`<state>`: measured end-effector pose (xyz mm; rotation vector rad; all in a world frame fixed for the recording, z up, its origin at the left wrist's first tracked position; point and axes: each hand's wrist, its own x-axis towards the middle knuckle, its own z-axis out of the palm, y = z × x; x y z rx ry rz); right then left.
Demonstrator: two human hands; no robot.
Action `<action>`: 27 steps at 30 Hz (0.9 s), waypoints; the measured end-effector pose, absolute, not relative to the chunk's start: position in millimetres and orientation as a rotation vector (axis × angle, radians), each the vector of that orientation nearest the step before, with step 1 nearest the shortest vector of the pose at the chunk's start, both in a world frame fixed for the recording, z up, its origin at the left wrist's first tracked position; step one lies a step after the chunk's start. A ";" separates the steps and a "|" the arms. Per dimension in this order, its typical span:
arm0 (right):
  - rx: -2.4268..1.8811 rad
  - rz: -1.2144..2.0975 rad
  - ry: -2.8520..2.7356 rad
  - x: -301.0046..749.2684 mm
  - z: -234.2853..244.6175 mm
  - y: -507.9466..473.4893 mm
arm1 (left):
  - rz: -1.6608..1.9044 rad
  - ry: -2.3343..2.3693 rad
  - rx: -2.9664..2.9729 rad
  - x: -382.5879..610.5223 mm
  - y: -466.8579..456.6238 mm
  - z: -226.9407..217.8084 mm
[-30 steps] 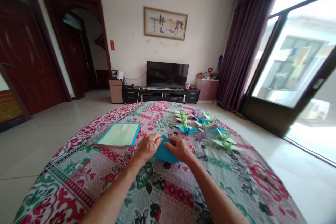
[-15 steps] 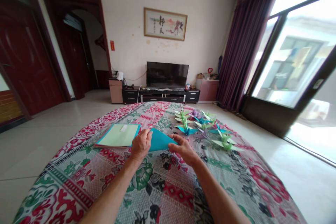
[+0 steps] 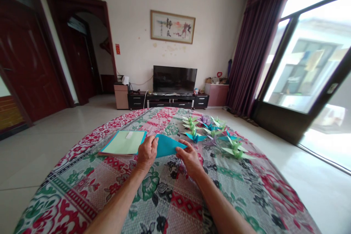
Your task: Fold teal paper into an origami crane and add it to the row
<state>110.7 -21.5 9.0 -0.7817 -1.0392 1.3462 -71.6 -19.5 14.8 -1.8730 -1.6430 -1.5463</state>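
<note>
A blue sheet of origami paper (image 3: pixel 167 145), folded to a pointed shape, is held between my two hands over the table. My left hand (image 3: pixel 148 150) is closed on its left side, the thumb on top near the upper edge. On the right, my right hand (image 3: pixel 189 154) pinches the paper's pointed corner between thumb and fingers. Left of my left hand lies a stack of colored paper (image 3: pixel 122 144), pale green on top with blue showing at its edges. A small white piece (image 3: pixel 129 135) rests on that stack.
Several folded paper cranes (image 3: pixel 211 130) in green, blue and purple stand in a group at the right back of the table. A flowered tablecloth (image 3: pixel 153 204) covers the round table. Beyond are a television (image 3: pixel 174 79) on a low cabinet and a glass door at right.
My right hand has shifted slightly, its fingers now closer together on the paper's right corner. My left hand keeps its grip. The view has tilted very slightly.
</note>
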 end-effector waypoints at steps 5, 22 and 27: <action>-0.815 1.289 -1.004 111.7 12.1 -21.3 | -1.556 -1.649 -1.889 -71.0 -19.2 14.1; -0.845 1.237 -1.015 114.3 11.0 -13.5 | -1.601 -1.674 -1.940 -65.7 -24.0 18.3; -0.833 1.255 -0.999 115.2 8.9 -12.0 | -1.595 -1.676 -1.952 -66.4 -23.4 17.2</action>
